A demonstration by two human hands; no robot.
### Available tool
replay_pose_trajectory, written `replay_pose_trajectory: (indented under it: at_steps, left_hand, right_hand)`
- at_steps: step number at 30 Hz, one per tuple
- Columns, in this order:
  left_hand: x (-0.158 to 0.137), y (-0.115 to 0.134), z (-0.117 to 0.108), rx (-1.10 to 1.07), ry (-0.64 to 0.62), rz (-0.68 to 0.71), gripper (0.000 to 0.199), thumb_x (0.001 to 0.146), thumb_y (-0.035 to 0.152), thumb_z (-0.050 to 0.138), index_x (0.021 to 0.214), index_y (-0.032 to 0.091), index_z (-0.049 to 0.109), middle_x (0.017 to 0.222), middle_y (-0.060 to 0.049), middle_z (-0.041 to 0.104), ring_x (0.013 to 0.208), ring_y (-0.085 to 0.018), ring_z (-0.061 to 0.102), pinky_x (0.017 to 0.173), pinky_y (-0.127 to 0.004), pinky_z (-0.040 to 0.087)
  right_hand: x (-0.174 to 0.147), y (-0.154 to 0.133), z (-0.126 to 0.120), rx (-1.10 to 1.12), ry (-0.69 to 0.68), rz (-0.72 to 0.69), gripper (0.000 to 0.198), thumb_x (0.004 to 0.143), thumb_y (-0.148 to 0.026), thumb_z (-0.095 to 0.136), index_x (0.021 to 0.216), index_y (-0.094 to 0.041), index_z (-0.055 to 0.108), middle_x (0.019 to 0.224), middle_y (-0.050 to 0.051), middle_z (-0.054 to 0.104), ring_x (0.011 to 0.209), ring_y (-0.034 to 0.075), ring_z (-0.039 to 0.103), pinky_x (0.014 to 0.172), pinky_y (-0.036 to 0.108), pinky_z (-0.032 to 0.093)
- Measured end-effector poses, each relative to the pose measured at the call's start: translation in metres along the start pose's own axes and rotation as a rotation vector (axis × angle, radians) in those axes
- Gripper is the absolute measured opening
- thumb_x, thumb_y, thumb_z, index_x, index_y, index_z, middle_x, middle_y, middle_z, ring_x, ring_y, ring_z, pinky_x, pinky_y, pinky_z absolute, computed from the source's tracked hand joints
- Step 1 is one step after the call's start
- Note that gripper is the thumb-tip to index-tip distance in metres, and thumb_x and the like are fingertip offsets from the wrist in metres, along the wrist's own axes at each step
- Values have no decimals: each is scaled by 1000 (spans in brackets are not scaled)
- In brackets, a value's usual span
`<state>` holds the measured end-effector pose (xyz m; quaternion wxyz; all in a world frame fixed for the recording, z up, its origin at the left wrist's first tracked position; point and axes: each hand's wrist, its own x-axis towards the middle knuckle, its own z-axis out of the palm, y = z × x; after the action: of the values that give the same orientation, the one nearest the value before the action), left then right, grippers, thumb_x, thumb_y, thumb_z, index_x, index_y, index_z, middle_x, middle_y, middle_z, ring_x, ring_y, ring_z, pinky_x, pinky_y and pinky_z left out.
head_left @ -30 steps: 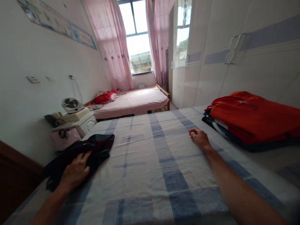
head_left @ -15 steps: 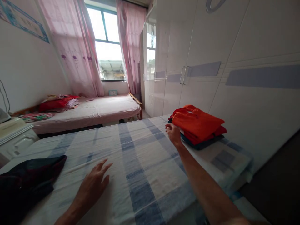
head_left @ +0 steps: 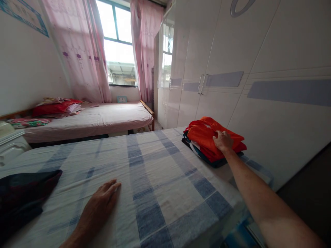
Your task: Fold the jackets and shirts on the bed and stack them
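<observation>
On the far right part of the bed lies a stack of folded clothes (head_left: pixel 216 160), dark pieces at the bottom and red above them. Topping it is a folded orange garment (head_left: pixel 201 132), slightly rumpled. My right hand (head_left: pixel 223 140) rests on this garment, its fingers bent and closed on the cloth; the fingertips are partly hidden. My left hand (head_left: pixel 104 196) is low over the checked bed sheet (head_left: pixel 178 203), palm down, holding nothing, with its fingers stretched out. Whether it touches the sheet I cannot tell. A dark garment (head_left: pixel 26 193) lies left of it.
A white wardrobe (head_left: pixel 222 48) stands along the right side, behind the stack. Beyond the near bed is a second bed (head_left: pixel 113 119) with a red bundle (head_left: pixel 55 107), below a window with pink curtains (head_left: pixel 80 44). A white cabinet (head_left: pixel 12 144) stands at the left.
My right hand has moved right, from the stack's left edge onto the orange garment, which looks more rumpled. The fingers of my left hand have come closer together. The view has shifted slightly.
</observation>
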<state>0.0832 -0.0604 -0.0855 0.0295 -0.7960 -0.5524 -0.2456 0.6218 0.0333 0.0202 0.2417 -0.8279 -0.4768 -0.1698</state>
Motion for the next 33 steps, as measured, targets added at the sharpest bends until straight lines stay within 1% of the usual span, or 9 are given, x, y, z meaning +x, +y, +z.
replay_pose_trajectory:
  at_steps: [6,10,14,18,22,25,28,31,33]
  left_hand:
    - [-1,-2,3,16,-9,9,36,84,29,40,106,20,67,118,-9,65,107,-22,62,93,-38,51]
    - [-1,-4,4,0,0,6,34,84,29,41,106,22,67,118,-7,65,107,-22,62,93,-38,50]
    - [-2,-4,4,-30,20,-2,33,83,29,42,105,23,67,117,-8,66,107,-23,62,93,-39,50]
    - [-1,-2,3,-35,5,-3,34,83,27,42,106,23,67,118,-7,65,108,-22,62,94,-38,50]
    - [0,3,-1,-38,-16,-25,35,84,28,41,105,20,68,118,-9,65,108,-23,61,94,-39,50]
    - [-1,7,-6,-76,-10,-37,36,84,25,39,106,19,66,117,-9,65,107,-22,62,93,-37,50]
    - [-2,13,-10,-146,59,-43,36,87,28,38,112,20,62,116,-8,64,106,-20,62,92,-35,51]
    - [-4,19,-16,-207,222,-39,38,90,33,39,122,21,54,122,-8,59,112,-21,58,95,-36,48]
    - [-6,22,-20,-205,364,-45,41,91,31,39,131,22,46,131,-9,52,121,-21,51,101,-38,43]
  right_hand:
    - [8,0,3,-60,-29,23,40,80,-43,51,104,-12,62,107,19,60,101,32,56,78,40,43]
    - [1,-1,4,-92,-39,0,39,78,-42,52,98,-10,62,101,19,63,97,31,58,77,39,43]
    - [-16,-5,3,-120,-2,-22,36,79,-41,49,95,-11,62,96,17,65,92,29,59,74,37,42]
    - [-40,-10,1,-125,55,-84,28,78,-37,49,88,-14,61,89,14,66,86,27,60,70,34,40]
    - [-66,-26,-8,27,7,-132,16,74,-36,53,75,-20,56,76,6,63,73,20,56,63,29,36]
    - [-83,-59,-20,247,-19,-163,13,73,-34,54,71,-22,50,63,0,55,60,15,49,57,27,31]
    - [-107,-112,-34,527,-30,-271,15,71,-31,54,66,-22,43,57,-4,47,55,12,42,56,25,30]
    - [-146,-175,-45,755,-123,-436,17,68,-24,55,63,-22,38,56,-6,42,54,11,39,55,24,29]
    - [-179,-211,-48,862,-250,-551,18,65,-19,55,62,-22,38,56,-6,42,53,9,38,53,23,28]
